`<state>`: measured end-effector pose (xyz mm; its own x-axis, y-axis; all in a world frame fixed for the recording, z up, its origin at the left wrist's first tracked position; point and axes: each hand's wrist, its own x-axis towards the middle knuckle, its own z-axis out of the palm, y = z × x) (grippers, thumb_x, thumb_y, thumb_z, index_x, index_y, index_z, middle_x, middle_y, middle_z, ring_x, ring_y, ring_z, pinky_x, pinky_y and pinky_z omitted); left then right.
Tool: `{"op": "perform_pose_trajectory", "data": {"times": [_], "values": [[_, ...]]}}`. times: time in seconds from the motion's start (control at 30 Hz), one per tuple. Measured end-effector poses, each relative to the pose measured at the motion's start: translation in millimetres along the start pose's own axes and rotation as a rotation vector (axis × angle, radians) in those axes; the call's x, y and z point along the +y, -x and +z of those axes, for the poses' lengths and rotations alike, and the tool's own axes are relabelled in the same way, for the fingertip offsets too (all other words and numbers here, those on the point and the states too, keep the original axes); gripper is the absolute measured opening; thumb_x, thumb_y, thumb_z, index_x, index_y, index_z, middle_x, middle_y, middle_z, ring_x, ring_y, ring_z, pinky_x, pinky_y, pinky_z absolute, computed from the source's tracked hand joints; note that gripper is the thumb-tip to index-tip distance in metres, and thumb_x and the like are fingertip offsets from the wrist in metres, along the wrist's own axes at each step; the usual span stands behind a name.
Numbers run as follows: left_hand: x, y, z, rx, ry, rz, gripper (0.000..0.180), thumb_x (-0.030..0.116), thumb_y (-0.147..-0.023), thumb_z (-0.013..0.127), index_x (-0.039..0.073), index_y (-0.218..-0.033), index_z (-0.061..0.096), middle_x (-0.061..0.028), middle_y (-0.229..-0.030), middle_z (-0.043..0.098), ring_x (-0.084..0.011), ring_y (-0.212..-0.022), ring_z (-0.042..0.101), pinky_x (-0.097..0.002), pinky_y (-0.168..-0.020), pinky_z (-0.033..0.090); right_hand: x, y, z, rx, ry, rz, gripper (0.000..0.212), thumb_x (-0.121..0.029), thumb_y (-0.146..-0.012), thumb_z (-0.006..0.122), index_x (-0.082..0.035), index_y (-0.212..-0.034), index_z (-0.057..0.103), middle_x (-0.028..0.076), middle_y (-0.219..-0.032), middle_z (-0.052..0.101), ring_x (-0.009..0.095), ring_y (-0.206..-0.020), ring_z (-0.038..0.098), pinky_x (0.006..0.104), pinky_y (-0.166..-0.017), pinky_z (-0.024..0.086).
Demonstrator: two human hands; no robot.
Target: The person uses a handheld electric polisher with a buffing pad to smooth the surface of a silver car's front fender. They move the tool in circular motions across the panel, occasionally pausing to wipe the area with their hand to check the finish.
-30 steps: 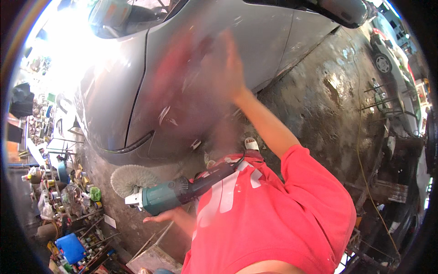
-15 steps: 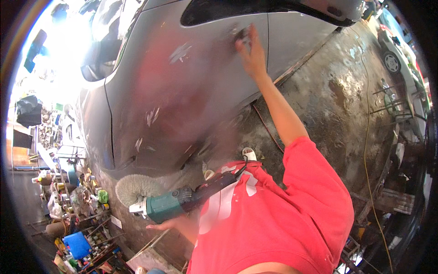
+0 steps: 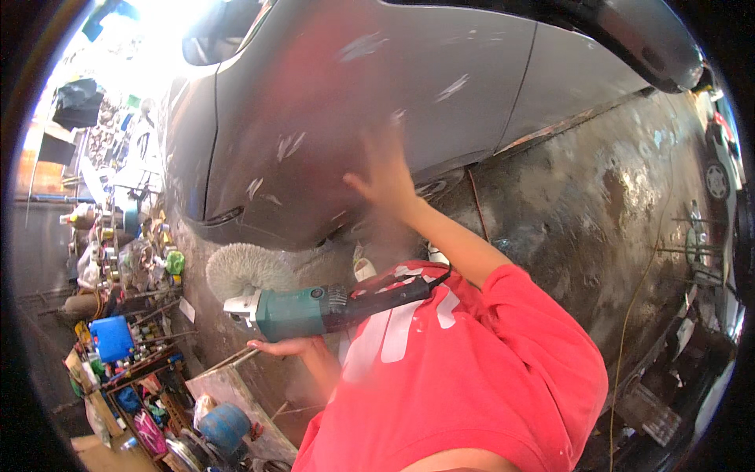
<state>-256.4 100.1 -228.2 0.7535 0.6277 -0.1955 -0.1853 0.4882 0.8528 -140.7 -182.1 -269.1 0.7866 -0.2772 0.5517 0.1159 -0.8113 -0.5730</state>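
My left hand (image 3: 289,346) is under a green and black power polisher (image 3: 295,311), palm up, bearing its weight. The polisher lies level in front of my red shirt, and its fluffy round whitish pad (image 3: 250,269) faces the car. My right hand (image 3: 385,177) reaches up to the grey car's side panel (image 3: 275,110), fingers stretched out and thumb apart. Its fingertips are blurred, so I cannot tell whether they touch the panel. Several whitish smears (image 3: 452,87) mark the paint, one just beyond those fingertips.
A cluttered rack (image 3: 118,267) of bottles and tools stands at the left, with a blue jug (image 3: 112,338) below. A board (image 3: 244,401) and a blue round container (image 3: 226,425) are at lower left. A yellow hose (image 3: 629,322) runs along the wet floor (image 3: 566,236).
My right hand has come down and left along the panel, leaving a whitish smear where it was. The view has shifted; my left hand still bears the polisher.
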Motion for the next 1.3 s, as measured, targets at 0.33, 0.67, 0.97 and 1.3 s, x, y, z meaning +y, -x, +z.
{"op": "perform_pose_trajectory", "data": {"times": [0.33,0.67,0.97,1.3], "values": [[3.4,-25.3,-26.8,-0.009,0.062,-0.040,0.093,0.078,-0.085,0.024,0.003,-0.135,0.046,-0.0196,-0.131,0.051,-0.0373,-0.117,0.053,-0.0504,-0.100,0.042,-70.2,-28.2,19.0,-0.117,-0.128,-0.248,0.075,-0.040,-0.085,0.064,-0.014,-0.147,0.029,0.028,-0.145,0.031,0.045,-0.132,0.033,0.0553,-0.109,0.027],[10.8,-55.5,-40.0,0.006,0.056,-0.123,0.093,0.078,-0.085,0.024,0.003,-0.135,0.045,-0.0194,-0.130,0.052,-0.0367,-0.116,0.053,-0.0503,-0.098,0.043,-87.0,-0.4,38.1,-0.241,-0.091,-0.376,0.075,-0.034,-0.085,0.066,-0.014,-0.147,0.029,0.031,-0.142,0.030,0.050,-0.130,0.032,0.0579,-0.107,0.028],[8.5,-71.5,-44.8,-0.061,0.073,-0.204,0.091,0.077,-0.086,0.021,0.006,-0.138,0.043,-0.0164,-0.133,0.051,-0.0355,-0.117,0.053,-0.0494,-0.098,0.043,-111.8,23.0,76.5,-0.372,-0.098,-0.491,0.078,-0.033,-0.083,0.068,-0.025,-0.148,0.027,0.027,-0.144,0.031,0.042,-0.136,0.031,0.0569,-0.109,0.028],[0.6,-61.5,-43.7,0.004,0.060,-0.177,0.090,0.077,-0.086,0.024,0.006,-0.138,0.044,-0.0180,-0.136,0.049,-0.0374,-0.120,0.051,-0.0515,-0.100,0.041,-64.8,63.4,79.7,-0.547,0.038,-0.417,0.074,-0.036,-0.084,0.065,-0.026,-0.148,0.029,0.021,-0.147,0.034,0.036,-0.136,0.034,0.0584,-0.110,0.025]]}}
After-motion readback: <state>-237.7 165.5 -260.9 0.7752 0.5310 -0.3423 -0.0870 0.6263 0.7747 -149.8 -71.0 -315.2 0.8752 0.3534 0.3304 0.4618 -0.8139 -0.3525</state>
